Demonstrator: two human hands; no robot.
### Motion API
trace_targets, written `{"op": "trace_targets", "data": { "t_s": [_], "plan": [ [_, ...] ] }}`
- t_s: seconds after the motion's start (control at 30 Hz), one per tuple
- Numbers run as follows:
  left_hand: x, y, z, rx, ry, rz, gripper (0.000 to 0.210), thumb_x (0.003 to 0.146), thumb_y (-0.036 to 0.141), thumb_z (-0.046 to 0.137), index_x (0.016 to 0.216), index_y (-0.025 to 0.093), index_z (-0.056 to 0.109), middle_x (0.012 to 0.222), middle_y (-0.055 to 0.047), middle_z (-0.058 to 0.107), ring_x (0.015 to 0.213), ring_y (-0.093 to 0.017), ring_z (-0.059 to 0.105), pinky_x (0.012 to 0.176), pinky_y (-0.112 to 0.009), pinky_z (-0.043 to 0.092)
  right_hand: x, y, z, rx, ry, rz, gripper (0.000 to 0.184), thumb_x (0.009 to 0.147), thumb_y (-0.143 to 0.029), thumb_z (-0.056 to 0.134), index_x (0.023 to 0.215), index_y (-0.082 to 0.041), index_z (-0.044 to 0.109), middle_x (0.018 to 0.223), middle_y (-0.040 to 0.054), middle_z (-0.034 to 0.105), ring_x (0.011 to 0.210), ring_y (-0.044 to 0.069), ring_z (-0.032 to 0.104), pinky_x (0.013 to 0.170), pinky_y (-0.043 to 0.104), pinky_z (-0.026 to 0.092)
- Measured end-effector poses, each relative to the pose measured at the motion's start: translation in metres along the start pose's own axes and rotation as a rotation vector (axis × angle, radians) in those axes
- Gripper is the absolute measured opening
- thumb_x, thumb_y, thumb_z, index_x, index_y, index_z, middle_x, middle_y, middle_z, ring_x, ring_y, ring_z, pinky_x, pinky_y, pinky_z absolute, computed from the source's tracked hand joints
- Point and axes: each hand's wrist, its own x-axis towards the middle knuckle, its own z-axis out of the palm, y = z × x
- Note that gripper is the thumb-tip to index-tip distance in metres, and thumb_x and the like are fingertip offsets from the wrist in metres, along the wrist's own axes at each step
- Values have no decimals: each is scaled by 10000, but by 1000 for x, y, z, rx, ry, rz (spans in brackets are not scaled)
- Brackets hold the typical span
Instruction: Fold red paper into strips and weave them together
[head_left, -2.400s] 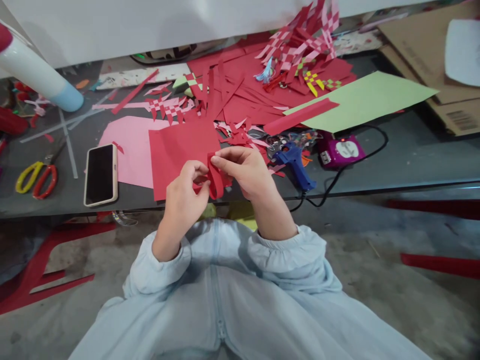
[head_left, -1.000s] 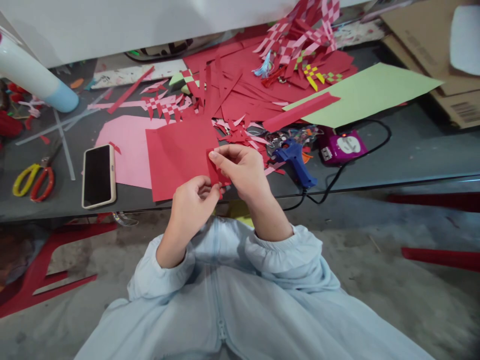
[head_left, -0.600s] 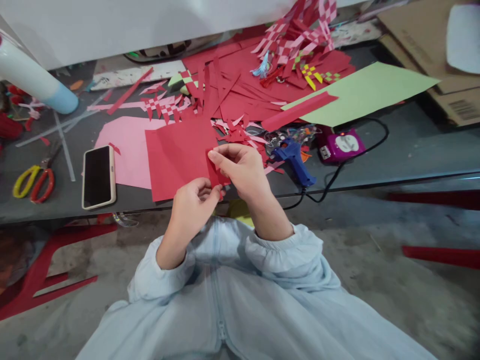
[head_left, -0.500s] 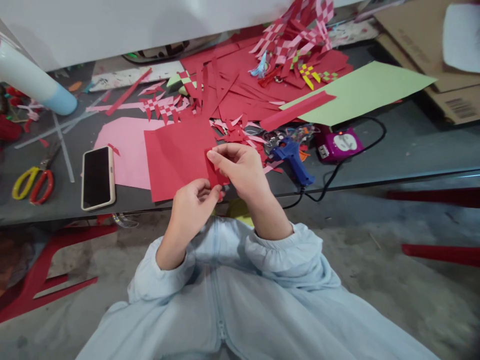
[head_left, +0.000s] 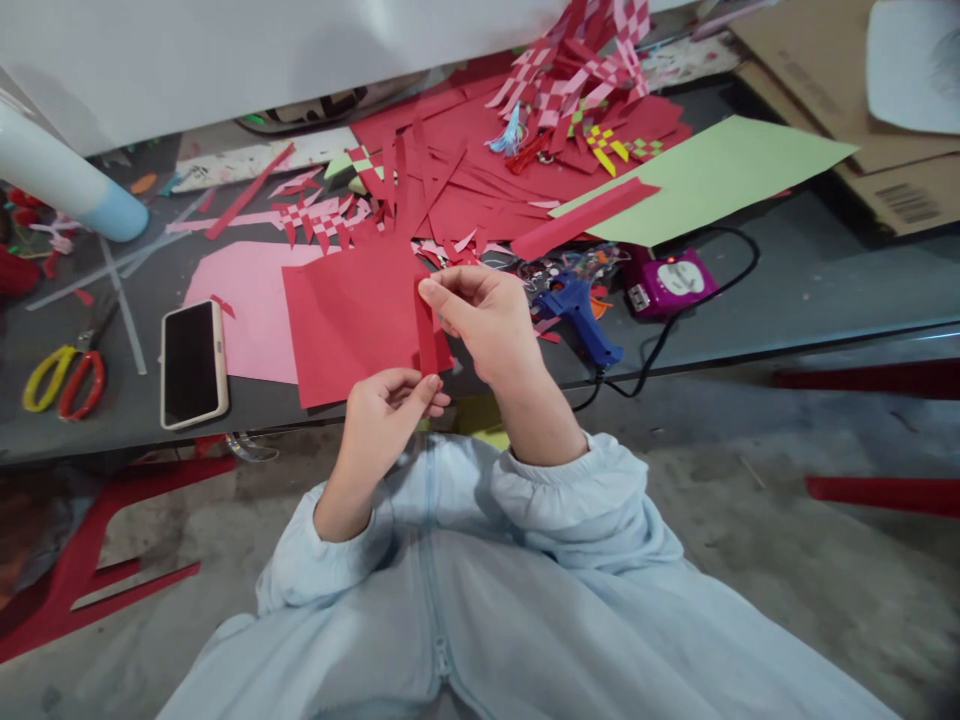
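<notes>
Both arms are reaching forward from the body, and the two hands are holding position near each other without touching. The left hand (head_left: 381,415) is sitting lower and closer to the torso, with the left forearm (head_left: 343,503) slanting up and inward. The left thumb (head_left: 420,395) is closing in a pinch near the index finger, while the other fingers (head_left: 439,400) are curling loosely beyond it. The right hand (head_left: 495,318) is hovering higher and farther out, its back facing upward. The right thumb (head_left: 444,303) is pointing leftward and pinching, and the right forearm (head_left: 544,418) is angling inward behind it.
</notes>
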Motion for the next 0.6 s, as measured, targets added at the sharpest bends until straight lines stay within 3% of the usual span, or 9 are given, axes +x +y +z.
{"op": "trace_targets", "data": {
  "t_s": [0.2,0.37,0.6],
  "plan": [
    [1,-2,-1,39,-2,81,350,818,512,714,769,171,651,714,-72,768,649,-184,751,645,-273,618,11,13,0,44,51,2,325,674,-456,823,693,-199,625,582,-73,537,564,60,493,601,233,464],
    [2,-5,-5,212,33,177,293,883,452,643,751,191,622,684,-40,753,611,-159,728,600,-241,576,16,23,2,23,77,21,279,701,-421,775,684,-195,612,593,-68,525,562,61,471,581,236,433],
    [14,17,-40,547,70,193,244,866,356,587,672,208,575,546,9,656,479,-120,595,503,-219,445,20,27,3,-82,123,48,167,767,-332,694,720,-185,629,618,-62,558,578,75,494,650,260,442]
  ]
}}
